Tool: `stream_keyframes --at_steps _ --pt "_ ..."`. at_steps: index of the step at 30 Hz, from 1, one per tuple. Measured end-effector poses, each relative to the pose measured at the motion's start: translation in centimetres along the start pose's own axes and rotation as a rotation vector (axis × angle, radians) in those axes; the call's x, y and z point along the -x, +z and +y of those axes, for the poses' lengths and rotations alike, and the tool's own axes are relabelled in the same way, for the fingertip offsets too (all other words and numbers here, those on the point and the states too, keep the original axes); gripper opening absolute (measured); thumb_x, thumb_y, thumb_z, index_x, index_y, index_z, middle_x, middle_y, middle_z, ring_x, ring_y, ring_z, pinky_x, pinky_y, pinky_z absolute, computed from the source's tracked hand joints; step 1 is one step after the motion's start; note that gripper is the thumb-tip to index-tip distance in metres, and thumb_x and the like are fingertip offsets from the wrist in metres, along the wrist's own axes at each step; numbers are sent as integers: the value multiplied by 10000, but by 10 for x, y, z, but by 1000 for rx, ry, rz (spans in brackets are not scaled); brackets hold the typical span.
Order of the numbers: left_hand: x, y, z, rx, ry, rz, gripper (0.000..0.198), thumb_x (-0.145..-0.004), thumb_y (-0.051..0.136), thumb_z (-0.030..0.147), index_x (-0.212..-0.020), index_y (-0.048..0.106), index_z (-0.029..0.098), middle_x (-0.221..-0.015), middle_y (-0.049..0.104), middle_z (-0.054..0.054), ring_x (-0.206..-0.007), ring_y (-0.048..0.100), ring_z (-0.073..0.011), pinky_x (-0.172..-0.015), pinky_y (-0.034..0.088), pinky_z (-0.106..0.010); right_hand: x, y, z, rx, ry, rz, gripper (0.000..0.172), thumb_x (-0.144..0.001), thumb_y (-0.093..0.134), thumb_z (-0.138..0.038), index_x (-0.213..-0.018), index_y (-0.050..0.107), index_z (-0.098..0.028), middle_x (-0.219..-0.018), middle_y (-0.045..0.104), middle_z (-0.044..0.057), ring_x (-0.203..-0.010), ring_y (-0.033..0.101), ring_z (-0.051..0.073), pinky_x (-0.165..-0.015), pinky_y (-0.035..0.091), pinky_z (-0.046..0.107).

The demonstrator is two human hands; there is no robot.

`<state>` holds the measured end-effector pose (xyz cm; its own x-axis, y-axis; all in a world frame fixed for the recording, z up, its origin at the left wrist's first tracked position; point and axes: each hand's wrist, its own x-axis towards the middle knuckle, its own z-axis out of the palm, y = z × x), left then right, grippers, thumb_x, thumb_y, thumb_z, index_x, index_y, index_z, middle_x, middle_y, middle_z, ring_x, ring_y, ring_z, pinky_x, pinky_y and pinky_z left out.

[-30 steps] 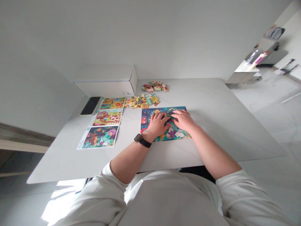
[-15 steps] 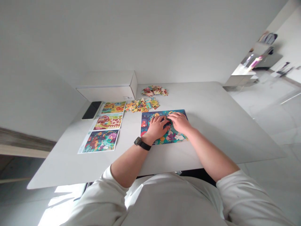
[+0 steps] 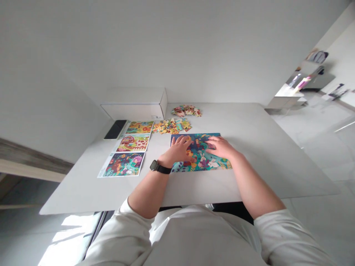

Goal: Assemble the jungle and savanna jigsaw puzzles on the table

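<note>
Grip slack, nothing grasped — left hand [image 3: 179, 149] at nine o'clock, right hand [image 3: 221, 147] at three over the flat, rectangular puzzle [image 3: 200, 153], mid-span on the smooth desk [image 3: 266, 159] — jagged pieces [image 3: 172, 126] heaped at ten!

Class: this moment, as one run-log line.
left hand: on puzzle, left side | right hand: on puzzle, right side | farther back: loose pieces

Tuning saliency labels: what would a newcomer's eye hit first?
The dark, colourful puzzle on the white table, with the left hand over its left part and the right hand over its right. Then two heaps of loose pieces beyond it, and three printed pictures to its left.
</note>
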<state>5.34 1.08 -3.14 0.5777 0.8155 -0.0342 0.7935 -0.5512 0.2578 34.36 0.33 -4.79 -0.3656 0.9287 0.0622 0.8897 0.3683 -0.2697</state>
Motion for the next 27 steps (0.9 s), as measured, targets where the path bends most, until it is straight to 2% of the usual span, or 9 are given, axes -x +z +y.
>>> stream_keyframes --at_steps 2,5,10,14,18,22,25,27 --pt "3 -6 -7 5 17 -99 1117 -739 888 716 -1686 463 303 -1802 342 -147 -1657 285 -467 -1330 219 -755 1 1 -1 4 2 -39 664 -921 833 -566 -1503 719 -267 -1628 608 135 -1472 588 373 -1264 456 533" --pt "3 -9 -10 -2 14 -144 1159 -717 891 728 -1698 442 303 -1813 313 -155 -1663 267 -474 -1320 220 -770 1 2 -5 20 6 -97 852 -821 916 -600 -1562 667 -259 -1691 534 153 -1537 514 402 -1296 409 555" --pt "2 -8 -8 -8 8 -154 1159 -721 876 744 -1703 427 323 -1826 293 -140 -1670 252 -475 -1331 194 -767 3 2 -7 7 6 -131 914 -820 894 -650 -1616 610 -302 -1723 486 149 -1574 461 419 -1309 378 579" --pt "-1 -6 -7 -13 17 -150 1174 -709 892 736 -1699 434 302 -1815 316 -147 -1664 269 -469 -1327 220 -764 2 3 -10 22 8 -164 1006 -765 912 -701 -1628 597 -290 -1737 454 172 -1595 423 442 -1321 354 593" --pt "2 -8 -5 -34 17 -130 1122 -739 888 716 -1686 462 292 -1804 334 -161 -1649 307 -465 -1324 250 -744 1 -5 -13 22 14 -201 990 -781 907 -667 -1638 583 -293 -1756 431 167 -1608 421 434 -1326 355 578" --pt "34 -19 -22 -78 51 -72 984 -823 865 651 -1669 494 311 -1760 400 -177 -1627 363 -451 -1329 259 -721 17 -21 -15 3 36 -228 938 -881 838 -567 -1696 500 -249 -1798 359 181 -1638 396 404 -1328 373 526" --pt "69 -22 -47 -85 84 -12 930 -865 843 639 -1664 503 305 -1724 452 -185 -1593 431 -424 -1344 239 -714 44 -24 -23 12 30 -156 833 -956 753 -573 -1686 512 -253 -1773 411 175 -1628 415 403 -1325 380 540" --pt "86 -17 -60 -77 100 22 867 -896 816 629 -1646 530 300 -1722 466 -178 -1603 427 -401 -1355 236 -692 62 -18 -33 25 45 -98 738 -1000 705 -573 -1651 559 -259 -1742 458 179 -1581 480 405 -1298 418 555"
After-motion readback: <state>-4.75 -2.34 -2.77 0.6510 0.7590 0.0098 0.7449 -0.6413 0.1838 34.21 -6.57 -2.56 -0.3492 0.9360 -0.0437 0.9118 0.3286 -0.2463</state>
